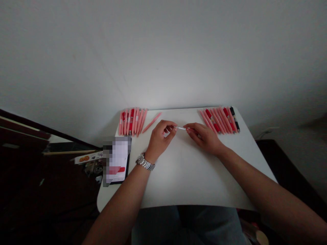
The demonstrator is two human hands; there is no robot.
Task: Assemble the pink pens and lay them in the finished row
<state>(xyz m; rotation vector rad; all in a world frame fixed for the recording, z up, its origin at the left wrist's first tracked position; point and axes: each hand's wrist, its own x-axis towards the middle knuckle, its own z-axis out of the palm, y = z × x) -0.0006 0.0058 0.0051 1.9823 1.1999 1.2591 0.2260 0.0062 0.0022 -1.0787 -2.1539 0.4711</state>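
My left hand [161, 136] and my right hand [203, 136] meet over the far middle of the white table [189, 177]. Both pinch a thin white pen refill [181, 128] held level between them; my right fingers seem closed on its pink end. A row of several pink and red pens [132, 121] lies at the far left. One loose pink pen barrel [152, 122] lies slanted beside that row. Another row of pink, red and black pens [221, 120] lies at the far right. A metal watch [144, 163] sits on my left wrist.
A phone [117, 160] lies at the table's left edge. Left of the table are dark furniture and some clutter [88, 160]. A pale wall rises just behind the table. My knees in jeans [184, 224] show below the near edge.
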